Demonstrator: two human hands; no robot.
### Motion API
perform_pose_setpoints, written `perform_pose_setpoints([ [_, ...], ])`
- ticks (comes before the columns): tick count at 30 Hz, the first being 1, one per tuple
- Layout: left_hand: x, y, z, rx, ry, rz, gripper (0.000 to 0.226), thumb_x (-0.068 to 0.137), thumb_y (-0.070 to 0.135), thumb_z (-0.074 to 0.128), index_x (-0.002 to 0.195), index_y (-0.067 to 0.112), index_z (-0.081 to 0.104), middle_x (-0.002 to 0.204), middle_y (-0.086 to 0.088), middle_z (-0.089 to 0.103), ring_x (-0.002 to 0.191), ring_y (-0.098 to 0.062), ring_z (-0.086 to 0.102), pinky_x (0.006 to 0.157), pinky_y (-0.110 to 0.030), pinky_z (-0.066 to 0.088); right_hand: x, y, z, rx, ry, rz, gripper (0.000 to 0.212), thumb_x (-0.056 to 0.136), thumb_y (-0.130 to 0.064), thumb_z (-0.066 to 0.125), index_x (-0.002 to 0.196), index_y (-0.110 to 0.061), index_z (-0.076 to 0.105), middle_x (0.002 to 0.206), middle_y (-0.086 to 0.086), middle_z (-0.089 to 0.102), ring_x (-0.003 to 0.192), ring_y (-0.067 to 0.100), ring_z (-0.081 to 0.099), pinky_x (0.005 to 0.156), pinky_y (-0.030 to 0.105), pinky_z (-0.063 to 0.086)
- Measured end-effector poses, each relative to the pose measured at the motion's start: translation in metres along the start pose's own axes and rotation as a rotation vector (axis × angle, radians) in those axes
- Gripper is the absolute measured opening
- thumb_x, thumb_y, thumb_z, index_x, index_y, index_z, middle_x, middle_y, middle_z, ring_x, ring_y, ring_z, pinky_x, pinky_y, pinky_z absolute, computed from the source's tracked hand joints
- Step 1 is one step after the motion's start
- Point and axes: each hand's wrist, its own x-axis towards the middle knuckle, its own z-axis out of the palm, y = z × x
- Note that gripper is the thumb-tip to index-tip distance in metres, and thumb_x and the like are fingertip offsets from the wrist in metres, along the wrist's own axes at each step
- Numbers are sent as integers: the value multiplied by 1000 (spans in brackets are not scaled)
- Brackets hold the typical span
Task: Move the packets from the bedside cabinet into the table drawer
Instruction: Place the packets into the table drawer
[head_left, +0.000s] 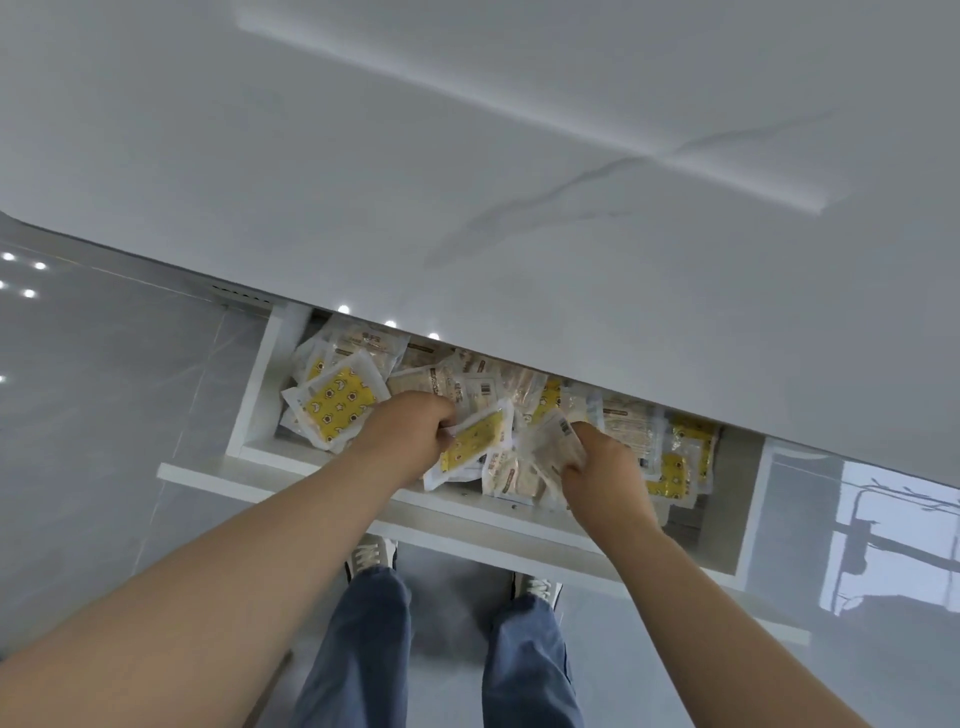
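The white table drawer (363, 499) is pulled out under the marble table top and holds several yellow and beige packets. My left hand (402, 434) grips a yellow packet (475, 441) over the middle of the drawer. Just to its right, my right hand (605, 467) grips a pale packet with a barcode (553, 441). Another yellow packet (337, 402) lies at the drawer's left end, and more yellow packets (680, 467) lie at its right end. The bedside cabinet is not in view.
The white marble table top (519, 182) overhangs the back half of the drawer. Below it is a glossy grey tiled floor (104, 389). My legs in blue jeans (358, 649) and my shoes stand right in front of the drawer.
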Motion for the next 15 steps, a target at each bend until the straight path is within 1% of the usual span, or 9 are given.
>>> perform_pose_setpoints([
  [2, 1, 8, 5, 57, -11, 2, 9, 90, 23, 58, 89, 16, 63, 89, -3, 64, 84, -20, 57, 63, -27, 37, -4, 22, -6, -128, -31, 49, 38, 84, 2, 47, 117, -14, 57, 86, 5, 60, 70, 19, 54, 52, 22, 42],
  [4, 2, 20, 10, 108, -46, 11, 8, 91, 23, 56, 85, 18, 60, 86, -1, 61, 81, -20, 56, 62, -26, 37, -9, 44, -11, -236, -70, 106, 35, 83, 1, 49, 113, -16, 57, 83, 2, 57, 71, 20, 54, 58, 28, 46],
  [6, 3, 31, 17, 130, -83, 24, 7, 91, 19, 56, 89, 18, 63, 82, 1, 56, 79, -18, 53, 62, -27, 36, -15, 63, -16, -307, -105, 168, 41, 84, 2, 48, 118, -19, 56, 93, 3, 64, 78, 22, 60, 65, 29, 51],
  [8, 5, 40, 25, 154, -100, 29, 11, 89, 13, 55, 93, 18, 64, 82, 1, 56, 78, -19, 53, 61, -26, 36, -20, 80, -21, -355, -104, 218, 46, 85, 3, 47, 124, -21, 53, 106, 4, 66, 90, 23, 64, 73, 30, 54],
  [11, 7, 52, 35, 199, -17, 47, 18, 88, 12, 53, 103, 15, 63, 91, -4, 62, 83, -22, 56, 64, -28, 41, -24, 97, -28, -392, -38, 256, 48, 85, 3, 50, 128, -20, 50, 114, 5, 63, 96, 24, 64, 77, 32, 55],
  [13, 7, 61, 38, 206, 55, 64, 22, 88, 13, 54, 110, 14, 60, 99, -6, 61, 89, -24, 57, 69, -31, 44, -26, 104, -30, -365, 6, 235, 55, 83, 4, 52, 133, -18, 45, 121, 7, 58, 99, 26, 63, 79, 36, 56],
  [15, 5, 71, 38, 176, 65, 91, 26, 87, 13, 57, 114, 16, 58, 104, -6, 60, 94, -24, 55, 75, -32, 45, -28, 107, -32, -334, 29, 199, 57, 83, 4, 52, 135, -16, 42, 125, 8, 54, 100, 27, 62, 79, 36, 56],
])
